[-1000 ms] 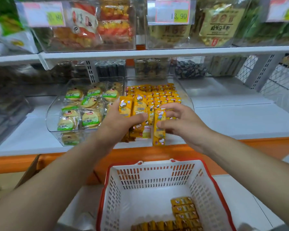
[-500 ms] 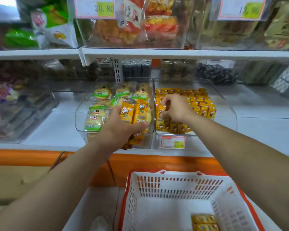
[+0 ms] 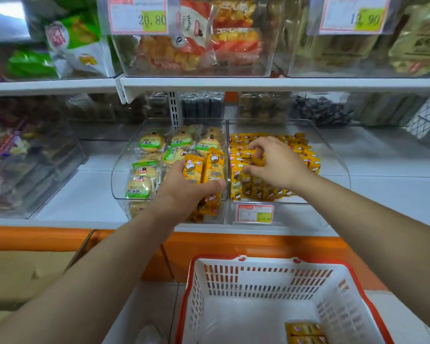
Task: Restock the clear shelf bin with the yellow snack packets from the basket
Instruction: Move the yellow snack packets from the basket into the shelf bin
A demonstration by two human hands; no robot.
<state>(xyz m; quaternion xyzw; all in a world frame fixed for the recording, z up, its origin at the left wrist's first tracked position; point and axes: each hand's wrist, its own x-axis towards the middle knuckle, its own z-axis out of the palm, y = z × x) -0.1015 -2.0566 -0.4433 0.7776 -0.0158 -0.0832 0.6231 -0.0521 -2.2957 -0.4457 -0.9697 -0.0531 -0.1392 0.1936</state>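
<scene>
Item 1, far left: neighbouring bin (image 3: 121, 180) of green-labelled round cakes (image 3: 152, 142); not ours to fill.

Item 2: left hand (image 3: 181, 194), fingers and thumb wrapped round a bundle of yellow snack packets (image 3: 205, 170), held upright in front of the cake bin, just left of the divider. We cannot count the packets in it.

Item 3: clear shelf bin (image 3: 338, 165), with rows of stocked packets (image 3: 301, 147) across most of its floor.

Item 4: right hand (image 3: 278, 167) inside that bin, fingers curled, thumb and forefinger pinching one packet (image 3: 250, 153) among the rows.

Item 5, lower right: basket (image 3: 233, 264), a few leftover packets (image 3: 305, 332) in its near corner.

We judge the restock well advanced. The bundle and the basket's remainder are yet to go in.
</scene>
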